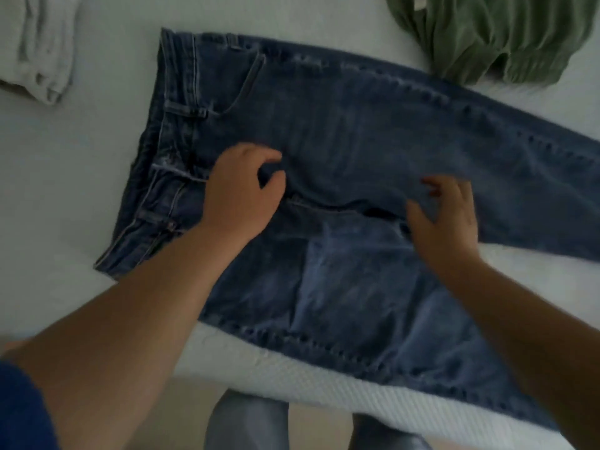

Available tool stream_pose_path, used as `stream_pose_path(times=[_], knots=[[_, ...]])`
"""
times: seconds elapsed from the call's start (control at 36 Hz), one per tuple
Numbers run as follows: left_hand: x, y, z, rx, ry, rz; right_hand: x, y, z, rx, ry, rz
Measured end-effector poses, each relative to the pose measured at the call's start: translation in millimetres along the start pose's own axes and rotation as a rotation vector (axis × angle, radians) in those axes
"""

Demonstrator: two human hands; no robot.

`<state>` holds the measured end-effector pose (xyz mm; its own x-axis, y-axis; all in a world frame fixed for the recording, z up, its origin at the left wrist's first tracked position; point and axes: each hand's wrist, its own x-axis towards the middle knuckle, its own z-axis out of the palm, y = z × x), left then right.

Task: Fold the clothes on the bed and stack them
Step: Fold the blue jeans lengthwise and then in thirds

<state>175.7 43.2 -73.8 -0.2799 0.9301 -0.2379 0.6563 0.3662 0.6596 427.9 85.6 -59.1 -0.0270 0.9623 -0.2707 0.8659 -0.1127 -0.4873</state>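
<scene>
Hands [242,193] half-curled on jeans [357,131]

Blue jeans [357,131] lie spread flat across the white bed [65,190], waistband left, legs running right, the near leg overhanging the bed's edge. Beyond the jeans' legs sits a crumpled green garment [506,37]; beyond the waistband, a pale folded cloth [39,50].

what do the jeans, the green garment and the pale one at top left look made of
Jeans: denim, likely cotton, matte blue with faded patches and visible seam stitching. Green garment: seems a ribbed or corduroy-like fabric, judging by its fine parallel lines and soft folds; it could also be a knit. Pale garment: a soft off-white cloth, folded; too blurred to tell the weave.
</scene>
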Motion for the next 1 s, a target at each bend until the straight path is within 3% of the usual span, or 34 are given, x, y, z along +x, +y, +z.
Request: stream_pose_path(times=[0.28,0.33,0.5,0.61,0.69,0.83,1.0], knots=[[-152.1,-33.4,5.8,-0.089,-0.326,-0.575,-176.9,59.4,8.2,-0.266,-0.339,0.064],[-162.2,-41.0,6.6,-0.068,-0.316,-0.64,-190.9,65.7,9.8,-0.332,-0.412,0.037],[-172.9,-61.1,8.7,-0.126,-0.082,-0.834,-218.4,84.5,25.4,-0.591,-0.617,-0.162],[-181.5,-73.6,15.1,-0.235,0.042,-1.028,-223.5,95.0,40.9,-0.564,-0.502,-0.182],[-186.3,-71.6,17.3,-0.513,0.165,-1.11,-225.0,101.1,46.2,-0.484,-0.384,-0.194],[-179.9,-65.9,10.8,-0.99,0.26,-1.101,-222.2,107.7,46.9,-0.446,-0.339,-0.212],[-178.0,-75.4,-3.2,-0.928,0.26,-1.043,-223.4,105.5,44.8,-0.41,-0.305,-0.172]])
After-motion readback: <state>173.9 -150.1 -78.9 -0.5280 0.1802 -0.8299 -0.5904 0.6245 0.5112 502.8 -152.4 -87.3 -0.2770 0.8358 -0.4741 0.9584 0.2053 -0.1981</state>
